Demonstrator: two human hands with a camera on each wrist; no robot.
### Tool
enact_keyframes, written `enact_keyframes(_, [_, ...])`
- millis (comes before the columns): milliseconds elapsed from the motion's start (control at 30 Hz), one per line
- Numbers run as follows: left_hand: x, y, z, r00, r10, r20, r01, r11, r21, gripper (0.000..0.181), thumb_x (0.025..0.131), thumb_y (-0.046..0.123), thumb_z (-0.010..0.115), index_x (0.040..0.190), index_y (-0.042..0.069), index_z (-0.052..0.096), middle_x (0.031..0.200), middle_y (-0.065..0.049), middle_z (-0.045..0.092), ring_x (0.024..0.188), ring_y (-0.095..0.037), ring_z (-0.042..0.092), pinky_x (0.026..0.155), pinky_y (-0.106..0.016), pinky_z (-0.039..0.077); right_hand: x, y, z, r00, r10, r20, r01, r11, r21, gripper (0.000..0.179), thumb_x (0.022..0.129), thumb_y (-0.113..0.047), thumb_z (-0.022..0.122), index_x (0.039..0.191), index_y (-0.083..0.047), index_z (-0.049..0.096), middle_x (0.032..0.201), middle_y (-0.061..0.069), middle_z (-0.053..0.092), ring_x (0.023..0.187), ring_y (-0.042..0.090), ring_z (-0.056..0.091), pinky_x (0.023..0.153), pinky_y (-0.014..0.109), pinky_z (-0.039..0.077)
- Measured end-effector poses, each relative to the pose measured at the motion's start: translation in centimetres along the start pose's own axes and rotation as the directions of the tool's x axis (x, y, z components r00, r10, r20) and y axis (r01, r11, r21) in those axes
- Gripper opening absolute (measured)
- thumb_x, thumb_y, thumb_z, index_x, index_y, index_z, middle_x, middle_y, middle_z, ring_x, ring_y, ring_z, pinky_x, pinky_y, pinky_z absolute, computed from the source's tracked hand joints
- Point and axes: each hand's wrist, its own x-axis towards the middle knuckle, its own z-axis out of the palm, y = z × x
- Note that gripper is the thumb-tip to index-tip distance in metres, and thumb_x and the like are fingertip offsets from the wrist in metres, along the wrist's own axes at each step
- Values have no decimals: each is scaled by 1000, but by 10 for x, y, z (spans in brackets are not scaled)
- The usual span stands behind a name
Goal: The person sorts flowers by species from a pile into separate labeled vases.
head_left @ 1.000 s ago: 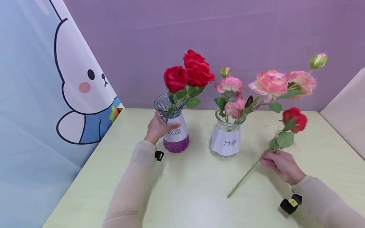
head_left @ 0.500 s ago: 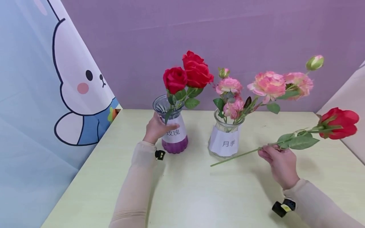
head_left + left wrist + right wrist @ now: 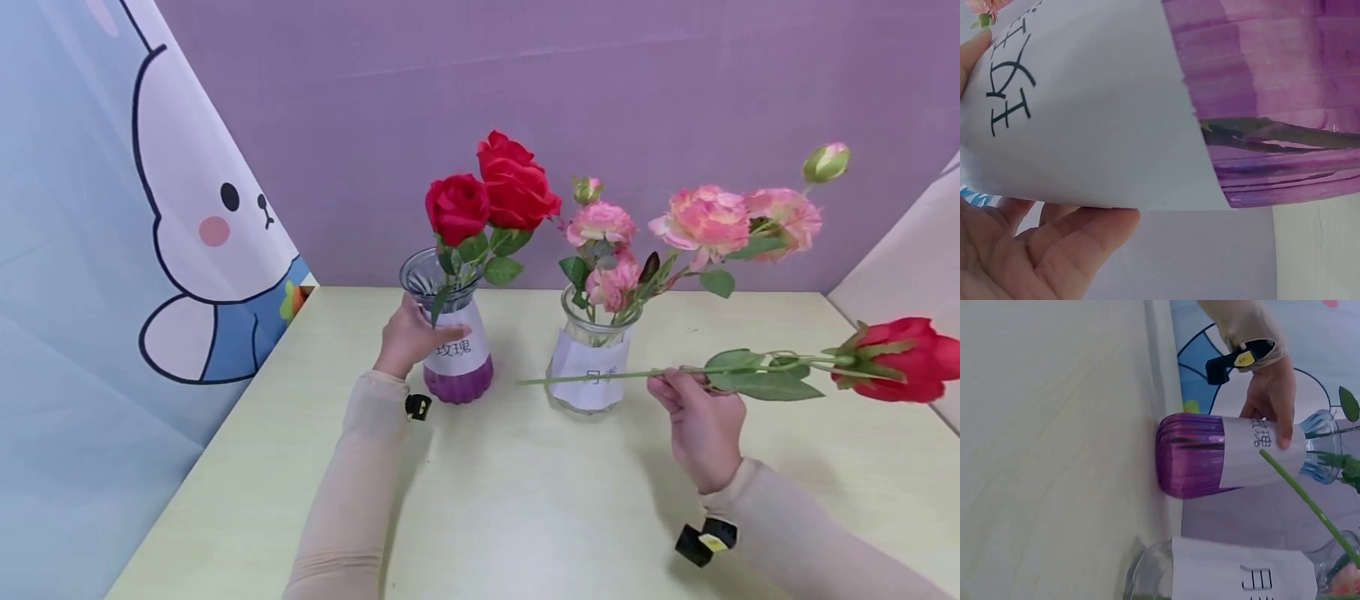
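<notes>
My left hand (image 3: 412, 337) grips a purple-bottomed glass vase (image 3: 459, 382) by its labelled side, thumb across the white paper. Two red roses (image 3: 519, 187) with green leaves stand in that vase. In the left wrist view, fingers (image 3: 1085, 244) curl along the paper label (image 3: 1110, 125), and dark stems show through the purple glass. My right hand (image 3: 701, 425) pinches the green stem of a single red rose (image 3: 896, 360), held level with its bloom to the right. The bare stem end (image 3: 1297, 484) points left and crosses in front of the second vase in the head view.
A clear glass vase (image 3: 588, 398) with a white label stands right of the purple one, holding pink flowers (image 3: 708, 218) that lean far right. Behind the pale table (image 3: 510, 517) hangs a purple backdrop (image 3: 600, 100); a cartoon rabbit curtain (image 3: 210, 183) is at left.
The rose in my right hand has swung from upright-slanted to level, its bloom moving right and its stem end rising leftward. My right hand has shifted left; my left hand stays on the vase.
</notes>
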Motion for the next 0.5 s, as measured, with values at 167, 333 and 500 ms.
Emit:
enact_keyframes(167, [-2,0,-2,1000,4,-8,-4,1000,31,96,73,34,83,145,12,24,139,-17,48,123,-38,49,98,-54,43,-5,19,20,999,0,-39,3,997,73,19,89,17,47,77,3,53,68,11,66,60,18,69,65,28,58])
enact_keyframes(333, [-1,-2,-2,1000,29,-7,-29,999,29,94,73,32,83,145,10,25,139,-18,49,123,-38,49,98,-54,44,-14,35,44,997,-81,7,79,982,172,20,88,19,45,78,5,56,67,11,66,61,19,69,65,28,58])
enact_keyframes(500, [0,-1,-1,999,43,-10,-42,998,36,94,74,33,82,144,9,26,138,-19,50,121,-38,50,96,-54,45,-17,35,69,984,-163,66,135,941,311,21,89,18,45,80,6,59,67,14,68,63,19,70,68,30,58])
